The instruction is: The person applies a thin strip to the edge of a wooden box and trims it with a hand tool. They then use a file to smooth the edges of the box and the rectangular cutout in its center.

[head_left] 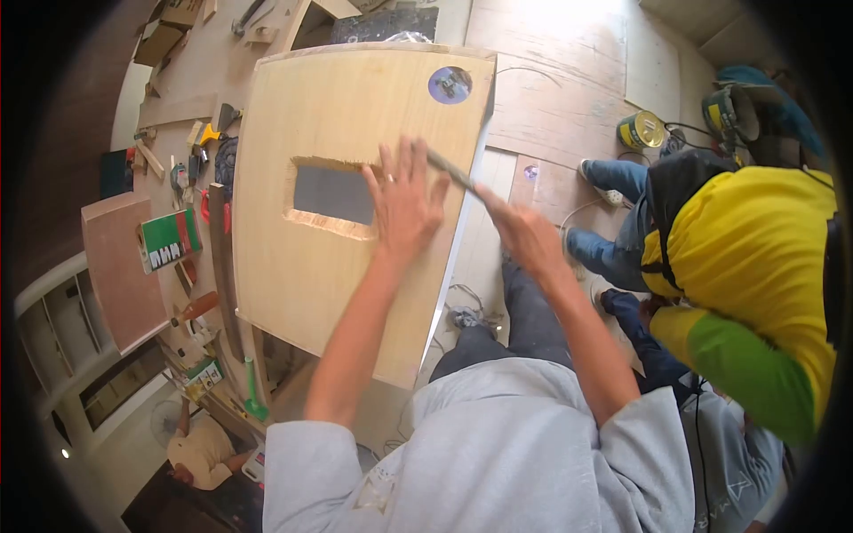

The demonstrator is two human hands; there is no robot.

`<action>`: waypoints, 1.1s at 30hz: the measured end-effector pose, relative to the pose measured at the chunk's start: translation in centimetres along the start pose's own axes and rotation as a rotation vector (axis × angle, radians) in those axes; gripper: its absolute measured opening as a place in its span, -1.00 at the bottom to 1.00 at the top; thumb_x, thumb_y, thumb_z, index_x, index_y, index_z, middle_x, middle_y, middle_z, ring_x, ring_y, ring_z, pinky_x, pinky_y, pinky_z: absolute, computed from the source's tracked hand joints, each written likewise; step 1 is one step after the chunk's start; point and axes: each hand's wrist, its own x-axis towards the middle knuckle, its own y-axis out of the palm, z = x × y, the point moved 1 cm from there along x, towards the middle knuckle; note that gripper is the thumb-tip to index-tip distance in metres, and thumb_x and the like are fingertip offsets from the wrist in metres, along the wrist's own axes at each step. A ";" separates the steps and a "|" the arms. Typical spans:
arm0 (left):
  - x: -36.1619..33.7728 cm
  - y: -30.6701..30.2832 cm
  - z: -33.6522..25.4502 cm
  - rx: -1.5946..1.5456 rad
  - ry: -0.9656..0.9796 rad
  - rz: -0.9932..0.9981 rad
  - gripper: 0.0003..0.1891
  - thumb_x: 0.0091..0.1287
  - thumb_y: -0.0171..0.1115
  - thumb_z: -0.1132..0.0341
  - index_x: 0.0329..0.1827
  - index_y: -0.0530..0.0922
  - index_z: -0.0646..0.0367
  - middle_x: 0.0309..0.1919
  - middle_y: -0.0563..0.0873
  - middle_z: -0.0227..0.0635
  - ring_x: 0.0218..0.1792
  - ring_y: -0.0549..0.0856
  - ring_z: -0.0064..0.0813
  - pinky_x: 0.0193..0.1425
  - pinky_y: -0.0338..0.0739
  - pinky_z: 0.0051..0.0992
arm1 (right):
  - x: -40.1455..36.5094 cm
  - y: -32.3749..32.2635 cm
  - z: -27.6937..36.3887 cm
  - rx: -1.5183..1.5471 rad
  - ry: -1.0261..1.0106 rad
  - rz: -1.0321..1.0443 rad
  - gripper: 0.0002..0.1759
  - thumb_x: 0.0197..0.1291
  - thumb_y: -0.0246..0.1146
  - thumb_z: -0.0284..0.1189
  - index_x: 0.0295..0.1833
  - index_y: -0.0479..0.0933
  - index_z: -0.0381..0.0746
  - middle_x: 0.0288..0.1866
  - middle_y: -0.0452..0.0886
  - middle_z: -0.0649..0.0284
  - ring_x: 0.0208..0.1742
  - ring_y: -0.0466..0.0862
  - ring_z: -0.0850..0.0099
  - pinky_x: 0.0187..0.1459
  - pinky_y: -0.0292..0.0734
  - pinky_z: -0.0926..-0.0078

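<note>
A pale wooden panel (pixel 302 107) forms the top of a box-like piece before me. Near its middle is a rectangular cutout (pixel 334 194) with rough, chipped edges. My left hand (pixel 406 202) lies on the wood at the cutout's right side, fingers stretched out and a ring on one. The far end of a long, narrow grey file (pixel 455 171) reaches to those fingers. My right hand (pixel 526 233) is wrapped round the file's near end, just past the panel's right edge. A round purple sticker (pixel 450 85) marks the upper right corner.
Left of the panel, a cluttered bench holds a yellow-handled brush (pixel 206 133), a green-and-red box (pixel 169 240) and wood scraps. A person in yellow (pixel 746 275) bends close on my right. Paint buckets (pixel 641 131) stand beyond, and cables cross the floor. Another person (pixel 206 451) is at lower left.
</note>
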 end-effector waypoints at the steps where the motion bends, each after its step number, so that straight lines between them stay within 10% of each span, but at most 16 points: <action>1: -2.8 0.1 -0.9 -0.021 0.023 0.011 -0.21 0.70 -0.08 -0.21 0.85 0.09 0.01 0.83 0.11 -0.16 0.81 -0.05 0.17 0.76 -0.33 0.38 | -3.2 -0.3 0.1 0.017 0.025 0.029 -0.31 0.53 0.28 -0.35 0.67 0.38 0.45 -0.41 0.59 0.05 -0.43 0.69 -0.01 -0.36 0.61 -0.02; 6: -9.8 0.1 -4.5 -0.085 0.001 0.103 -0.21 0.68 0.01 -0.13 0.85 0.11 0.02 0.82 0.12 -0.13 0.79 -0.06 0.27 0.76 -0.36 0.36 | -11.9 -1.5 1.7 0.076 0.137 0.118 -0.26 0.51 0.31 -0.38 0.68 0.38 0.45 -0.44 0.49 0.13 -0.45 0.67 0.04 -0.39 0.59 -0.02; 14: 8.7 0.6 -0.3 0.065 0.011 -0.049 -0.23 0.69 -0.07 -0.22 0.82 0.18 -0.01 0.81 0.16 -0.17 0.80 -0.02 0.15 0.75 -0.30 0.41 | 6.3 -1.4 -2.0 0.072 -0.049 -0.145 -0.39 0.55 0.24 -0.35 0.62 0.45 0.35 -0.43 0.66 -0.05 -0.41 0.72 -0.09 -0.35 0.59 -0.10; 25: -5.3 1.2 -5.2 -0.015 -0.004 0.053 -0.24 0.71 -0.07 -0.17 0.83 0.16 0.03 0.82 0.13 -0.16 0.80 -0.07 0.21 0.75 -0.36 0.38 | -7.8 -2.3 -0.2 0.137 0.155 0.016 -0.33 0.51 0.30 -0.30 0.63 0.43 0.49 -0.40 0.65 0.06 -0.37 0.73 -0.01 -0.30 0.61 -0.02; 33: 11.8 0.2 -1.4 0.020 -0.101 0.028 -0.23 0.73 -0.22 -0.27 0.85 0.12 -0.05 0.83 0.10 -0.22 0.81 -0.07 0.16 0.74 -0.30 0.42 | 11.4 -3.3 -4.0 0.071 -0.024 -0.076 -0.41 0.56 0.24 -0.29 0.61 0.45 0.44 -0.31 0.71 0.02 -0.35 0.74 -0.07 -0.28 0.64 -0.06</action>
